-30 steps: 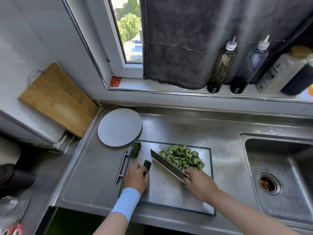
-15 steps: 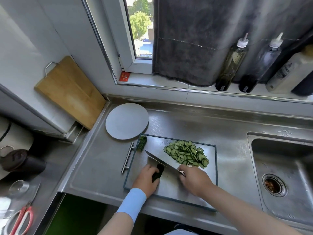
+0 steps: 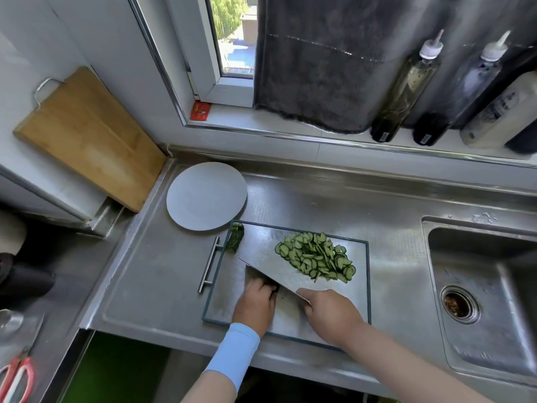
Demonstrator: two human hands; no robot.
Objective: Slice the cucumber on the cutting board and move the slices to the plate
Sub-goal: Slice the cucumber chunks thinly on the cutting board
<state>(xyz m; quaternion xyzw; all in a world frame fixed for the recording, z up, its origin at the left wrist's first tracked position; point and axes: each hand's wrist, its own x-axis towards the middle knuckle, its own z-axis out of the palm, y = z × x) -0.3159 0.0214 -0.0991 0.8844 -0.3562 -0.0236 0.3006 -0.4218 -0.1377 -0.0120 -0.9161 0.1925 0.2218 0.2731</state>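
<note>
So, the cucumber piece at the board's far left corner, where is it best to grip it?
Probably around its middle, coming from above: the cucumber piece lies flat with its length running toward the plate, so its left and right sides can be pinched.

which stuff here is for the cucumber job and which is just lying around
In the job: board, slices, knife in the right hand, left hand pinning a cucumber bit by the blade, spare cucumber end, plate.

Lying about: wooden board, bottles, scissors, sink, cloth.
</note>
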